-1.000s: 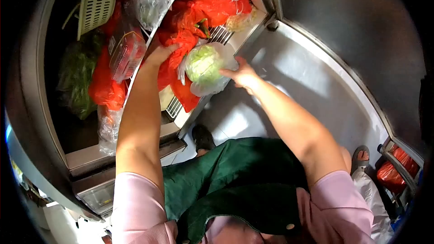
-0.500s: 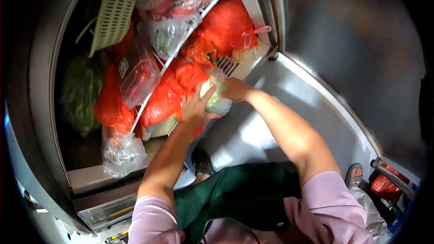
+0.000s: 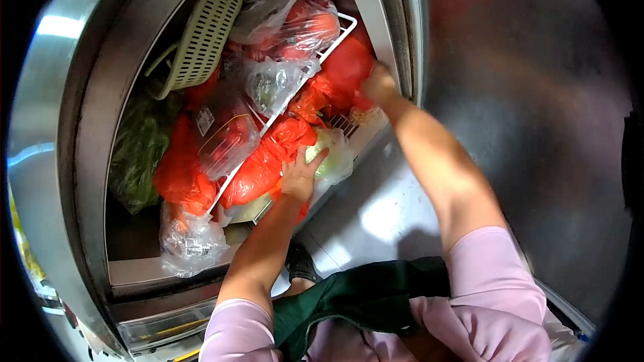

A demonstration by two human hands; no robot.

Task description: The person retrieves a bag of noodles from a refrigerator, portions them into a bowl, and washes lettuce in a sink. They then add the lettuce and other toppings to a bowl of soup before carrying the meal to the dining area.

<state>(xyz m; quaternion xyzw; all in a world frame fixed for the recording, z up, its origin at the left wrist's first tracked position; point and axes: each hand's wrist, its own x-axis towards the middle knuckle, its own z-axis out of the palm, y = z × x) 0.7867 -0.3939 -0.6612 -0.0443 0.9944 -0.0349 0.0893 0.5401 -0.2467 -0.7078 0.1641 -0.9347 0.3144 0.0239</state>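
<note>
My left hand (image 3: 300, 175) rests with spread fingers between a bulging red plastic bag (image 3: 258, 169) and a pale green vegetable in a clear bag (image 3: 333, 159), which looks like cabbage. Its fingers touch both, not wrapped round either. Farther back, my right hand (image 3: 380, 86) is closed on the side of another red plastic bag (image 3: 345, 70); motion blurs it and its fingertips are hidden. Both red bags sit on the front side of a white wire rack edge (image 3: 272, 121) inside an open fridge.
Behind the wire edge lie a clear bag of red items (image 3: 305, 27), a clear plastic box (image 3: 231, 141), a bag of leafy greens (image 3: 141, 154) and a tilted cream basket (image 3: 204, 33). A clear bag (image 3: 191, 245) overhangs the front sill. The metal door (image 3: 523, 127) stands open on the right.
My right hand has left the cabbage-like vegetable and moved up to the back red bag. My left hand stays beside the vegetable. The whole view has shifted slightly.
</note>
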